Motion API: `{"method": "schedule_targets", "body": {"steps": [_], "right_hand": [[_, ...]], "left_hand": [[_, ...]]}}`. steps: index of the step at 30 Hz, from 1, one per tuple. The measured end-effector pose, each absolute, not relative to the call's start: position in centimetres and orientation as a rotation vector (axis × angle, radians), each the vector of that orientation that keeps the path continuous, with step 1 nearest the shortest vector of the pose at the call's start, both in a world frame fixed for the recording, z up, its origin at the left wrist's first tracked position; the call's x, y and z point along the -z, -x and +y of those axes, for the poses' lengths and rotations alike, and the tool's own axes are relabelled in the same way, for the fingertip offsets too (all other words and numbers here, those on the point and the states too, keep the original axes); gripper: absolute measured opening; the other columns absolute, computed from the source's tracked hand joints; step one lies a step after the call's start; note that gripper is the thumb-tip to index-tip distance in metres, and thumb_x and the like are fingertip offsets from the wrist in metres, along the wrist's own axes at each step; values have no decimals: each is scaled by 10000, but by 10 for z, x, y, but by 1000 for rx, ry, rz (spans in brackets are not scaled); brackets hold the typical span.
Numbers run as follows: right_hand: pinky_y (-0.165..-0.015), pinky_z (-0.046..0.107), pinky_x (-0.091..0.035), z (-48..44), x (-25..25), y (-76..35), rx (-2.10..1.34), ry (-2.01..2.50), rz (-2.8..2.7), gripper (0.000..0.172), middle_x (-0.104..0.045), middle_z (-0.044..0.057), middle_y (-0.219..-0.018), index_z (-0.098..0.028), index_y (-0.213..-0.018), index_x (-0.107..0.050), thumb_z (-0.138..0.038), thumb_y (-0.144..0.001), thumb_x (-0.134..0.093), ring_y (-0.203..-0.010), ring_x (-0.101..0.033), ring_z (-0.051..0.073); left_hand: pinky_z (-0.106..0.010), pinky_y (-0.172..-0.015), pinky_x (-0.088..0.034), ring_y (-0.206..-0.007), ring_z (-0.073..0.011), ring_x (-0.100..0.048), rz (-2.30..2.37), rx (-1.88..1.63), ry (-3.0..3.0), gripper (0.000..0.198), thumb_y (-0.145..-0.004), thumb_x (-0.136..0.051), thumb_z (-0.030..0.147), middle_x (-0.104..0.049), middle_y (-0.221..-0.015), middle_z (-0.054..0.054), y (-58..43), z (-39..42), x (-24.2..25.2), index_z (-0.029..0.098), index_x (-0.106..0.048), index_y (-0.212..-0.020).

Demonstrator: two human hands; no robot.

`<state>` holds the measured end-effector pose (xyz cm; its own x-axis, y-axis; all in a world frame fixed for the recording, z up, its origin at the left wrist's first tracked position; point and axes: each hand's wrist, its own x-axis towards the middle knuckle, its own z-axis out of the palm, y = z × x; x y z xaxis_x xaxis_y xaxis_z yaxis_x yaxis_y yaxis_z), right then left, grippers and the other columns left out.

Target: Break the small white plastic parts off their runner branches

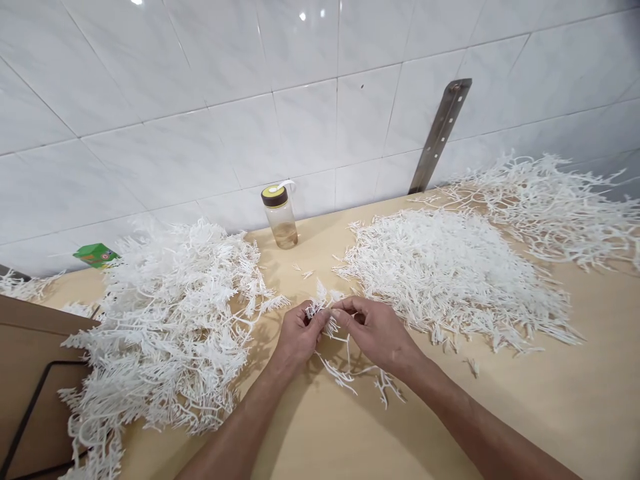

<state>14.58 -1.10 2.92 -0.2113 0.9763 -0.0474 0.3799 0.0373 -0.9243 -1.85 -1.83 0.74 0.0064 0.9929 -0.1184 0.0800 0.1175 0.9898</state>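
Pinching white sprig [321, 292], green carton [93, 253] label [106, 255] illegible

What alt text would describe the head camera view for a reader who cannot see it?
Two bare hands pinch white branching pieces over a pale table. A big white heap lies to the left, two more heaps to the right; a lidded bottle stands behind, near a tiled wall.
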Motion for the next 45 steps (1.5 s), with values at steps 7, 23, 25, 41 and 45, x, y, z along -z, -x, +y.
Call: {"method": "schedule_targets", "body": {"steps": [7,23,25,41,45], "right_hand": [[-431,225,-402,-2,-15,-150,-1491,1358,-1460,281,-619,-18,-611,-180,-926,-731,-428,-823,-645,-447,-494,98],[-360,197,-381,-3,5,-147,-1643,1326,-1276,283,-500,-74,-452,-170,-875,-695,-429,-761,-709,-350,-460,85],[-371,213,-397,-5,4,-144,-1568,1376,-1328,248,-522,-65,-472,-178,-878,-690,-407,-790,-656,-353,-482,99],[-363,240,-418,-4,7,-140,-1268,1546,-1412,60,-528,-75,-448,-224,-786,-520,-253,-796,-572,-332,-525,139],[-332,220,-403,0,9,-147,-1409,1433,-1284,140,-513,-86,-452,-209,-806,-530,-311,-803,-626,-310,-479,109]], "left_hand": [[-215,-504,-301,-521,-86,-380,1269,-1121,-1179,430,-771,-702,555,-452,-551,49,18,-17,3,163,-544,-693],[-225,-537,-307,-564,-106,-379,1395,-1189,-1279,383,-780,-682,501,-442,-578,43,14,-22,0,177,-533,-643],[-226,-534,-294,-560,-106,-366,1435,-1196,-1297,381,-790,-675,486,-418,-574,48,14,-23,2,182,-510,-631],[-239,-540,-294,-552,-115,-384,1506,-1090,-1395,323,-785,-643,451,-436,-562,46,18,-19,6,181,-521,-655],[-230,-514,-284,-529,-98,-354,1447,-1139,-1343,388,-786,-644,494,-389,-538,59,18,-18,2,187,-474,-623]]}}
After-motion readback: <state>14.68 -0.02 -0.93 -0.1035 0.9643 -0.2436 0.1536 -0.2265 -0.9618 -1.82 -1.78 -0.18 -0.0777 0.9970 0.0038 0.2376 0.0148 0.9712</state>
